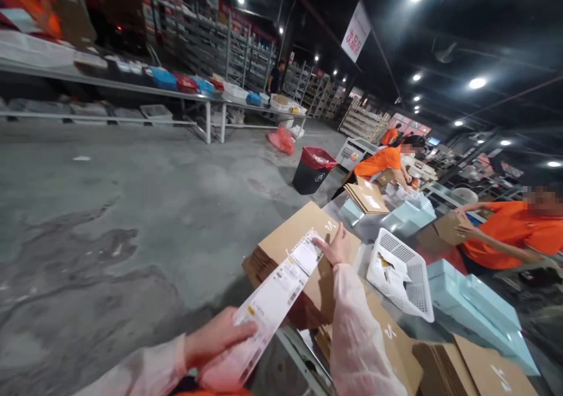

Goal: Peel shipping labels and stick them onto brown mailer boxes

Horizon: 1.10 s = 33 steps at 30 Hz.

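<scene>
A long strip of printed shipping labels [281, 287] stretches between my two hands, slanting up to the right. My left hand [222, 334] grips its lower part, thumb on top. At the upper end, my right hand [333, 246] pinches the strip between thumb and fingers. That end lies over a stack of flat brown cardboard [281, 232] with a white mark on the top sheet. More cardboard [387, 331] sits below my right forearm.
Right of the cardboard, a white plastic basket [422, 290] holds papers. Pale blue boxes [475, 305] stand beyond it. Two co-workers in orange, one person [510, 226] holding a carton, work at the right. A black bin [312, 176] stands on the floor ahead.
</scene>
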Available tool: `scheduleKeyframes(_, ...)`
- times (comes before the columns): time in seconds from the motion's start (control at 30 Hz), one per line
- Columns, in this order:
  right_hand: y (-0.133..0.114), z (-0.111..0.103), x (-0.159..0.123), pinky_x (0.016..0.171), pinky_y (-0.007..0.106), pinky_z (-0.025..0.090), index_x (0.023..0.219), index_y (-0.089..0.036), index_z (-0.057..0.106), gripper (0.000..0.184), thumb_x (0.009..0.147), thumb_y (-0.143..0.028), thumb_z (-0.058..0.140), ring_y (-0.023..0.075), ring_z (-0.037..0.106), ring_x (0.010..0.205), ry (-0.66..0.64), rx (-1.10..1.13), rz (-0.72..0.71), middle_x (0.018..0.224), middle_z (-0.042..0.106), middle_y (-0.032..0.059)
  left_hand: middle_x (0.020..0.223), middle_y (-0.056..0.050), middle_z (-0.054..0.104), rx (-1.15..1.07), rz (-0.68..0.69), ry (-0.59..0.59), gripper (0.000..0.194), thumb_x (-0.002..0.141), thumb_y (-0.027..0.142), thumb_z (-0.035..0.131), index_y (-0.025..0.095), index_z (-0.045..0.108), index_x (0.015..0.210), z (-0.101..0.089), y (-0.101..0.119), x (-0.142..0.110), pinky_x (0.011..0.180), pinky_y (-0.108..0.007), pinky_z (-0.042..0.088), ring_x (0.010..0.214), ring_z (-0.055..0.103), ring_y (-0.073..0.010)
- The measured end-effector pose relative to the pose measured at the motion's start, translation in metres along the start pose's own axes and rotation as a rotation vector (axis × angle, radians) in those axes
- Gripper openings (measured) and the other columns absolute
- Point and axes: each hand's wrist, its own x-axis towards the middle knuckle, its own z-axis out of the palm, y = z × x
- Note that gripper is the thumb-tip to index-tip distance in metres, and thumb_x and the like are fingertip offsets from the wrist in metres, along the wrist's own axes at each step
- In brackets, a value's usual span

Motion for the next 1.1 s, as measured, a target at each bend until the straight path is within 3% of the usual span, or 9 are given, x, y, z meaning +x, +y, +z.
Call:
scheduleKeyframes(0.2, -0.049, -0.002, -0.042, 0.115, 0.060, 0.004, 0.148, -0.010, 0.031, 0.069, 0.093, -0.051, 0.042, 0.0323, 0.009, 0.147, -0.422, -0.228, -0.314, 0.157, 0.020, 0.0171, 0.079, -0.010, 0.072, -0.014, 0.011, 0.140, 0.061, 0.061, 0.067, 0.073, 0.011, 0.073, 0.085, -0.018, 0.063, -0.027, 0.062, -0.027, 0.049, 0.067, 0.061, -0.0205)
scheduleKeyframes(0.3, -0.064, -0.013, -0.100, 0.117, 0.056, 0.008, 0.146, -0.012, 0.037, 0.079, 0.085, -0.058, 0.053, 0.0342, 0.014, 0.146, -0.485, -0.014, -0.629, 0.155, 0.024, 0.0175, 0.083, -0.010, 0.072, 0.130, 0.124, 0.312, 0.060, 0.069, 0.065, 0.066, 0.009, 0.072, 0.090, -0.019, 0.105, 0.008, 0.064, -0.028, 0.049, 0.072, 0.063, -0.0214)
scheduleKeyframes(0.37, -0.056, -0.025, -0.137, 0.117, 0.051, 0.022, 0.132, -0.022, 0.057, 0.059, 0.083, -0.056, 0.056, 0.0309, 0.034, 0.140, -0.540, 0.218, -0.756, 0.147, 0.044, 0.0116, 0.087, -0.011, 0.072, 0.337, 0.195, 0.401, 0.054, 0.080, 0.059, 0.056, 0.009, 0.072, 0.093, -0.018, 0.122, 0.043, 0.068, -0.029, 0.050, 0.079, 0.064, -0.0239)
scheduleKeyframes(0.43, -0.036, -0.033, -0.160, 0.109, 0.041, 0.039, 0.112, -0.024, 0.069, 0.038, 0.089, -0.049, 0.051, 0.0248, 0.055, 0.123, -0.371, 0.415, -0.563, 0.127, 0.064, 0.0089, 0.093, -0.012, 0.073, 0.680, 0.210, 0.507, 0.046, 0.085, 0.050, 0.050, 0.011, 0.074, 0.091, -0.018, 0.129, 0.077, 0.078, -0.032, 0.049, 0.091, 0.064, -0.0270)
scheduleKeyframes(0.53, -0.004, -0.032, -0.172, 0.102, 0.044, 0.045, 0.117, -0.012, 0.065, 0.051, 0.088, -0.051, 0.049, 0.0289, 0.059, 0.117, 0.137, 0.449, 0.079, 0.122, 0.064, 0.0186, 0.107, -0.015, 0.071, 1.069, 0.170, 0.598, 0.032, 0.085, 0.037, 0.053, 0.013, 0.075, 0.087, -0.019, 0.131, 0.117, 0.093, -0.038, 0.045, 0.109, 0.059, -0.0313)
scheduleKeyframes(0.67, 0.011, -0.014, -0.178, 0.109, 0.047, 0.038, 0.134, -0.006, 0.050, 0.079, 0.077, -0.060, 0.058, 0.0328, 0.050, 0.128, 0.158, 0.544, 0.384, 0.134, 0.055, 0.0216, 0.110, -0.017, 0.070, 1.124, 0.189, 0.523, 0.032, 0.087, 0.030, 0.049, 0.011, 0.074, 0.097, -0.011, 0.128, 0.133, 0.096, -0.039, 0.044, 0.112, 0.059, -0.0319)
scheduleKeyframes(0.77, 0.016, -0.022, -0.193, 0.113, 0.044, 0.033, 0.139, -0.010, 0.045, 0.084, 0.076, -0.064, 0.058, 0.0293, 0.040, 0.136, 0.268, 0.665, 0.483, 0.141, 0.049, 0.0176, 0.110, -0.016, 0.071, 0.799, 0.293, 0.459, 0.046, 0.088, 0.046, 0.050, 0.010, 0.069, 0.110, 0.009, 0.126, 0.121, 0.087, -0.036, 0.050, 0.103, 0.064, -0.0300)
scheduleKeyframes(0.9, 0.062, -0.078, -0.236, 0.109, 0.041, 0.038, 0.143, -0.012, 0.038, 0.090, 0.074, -0.065, 0.058, 0.0272, 0.046, 0.132, 0.575, 0.766, 0.583, 0.142, 0.049, 0.0165, 0.099, -0.015, 0.074, 0.079, 0.281, 0.186, 0.070, 0.065, 0.068, 0.070, 0.009, 0.069, 0.103, 0.045, 0.127, 0.084, 0.073, -0.034, 0.056, 0.085, 0.070, -0.0278)
scheduleKeyframes(1.1, 0.124, -0.130, -0.290, 0.093, 0.052, 0.046, 0.125, -0.011, 0.060, 0.086, 0.062, -0.070, 0.062, 0.0375, 0.054, 0.117, 0.611, 0.268, 0.841, 0.124, 0.059, 0.0243, 0.093, -0.011, 0.075, -0.016, 0.267, 0.137, 0.059, 0.059, 0.056, 0.082, 0.014, 0.069, 0.097, 0.062, 0.124, 0.038, 0.071, -0.029, 0.059, 0.085, 0.070, -0.0263)
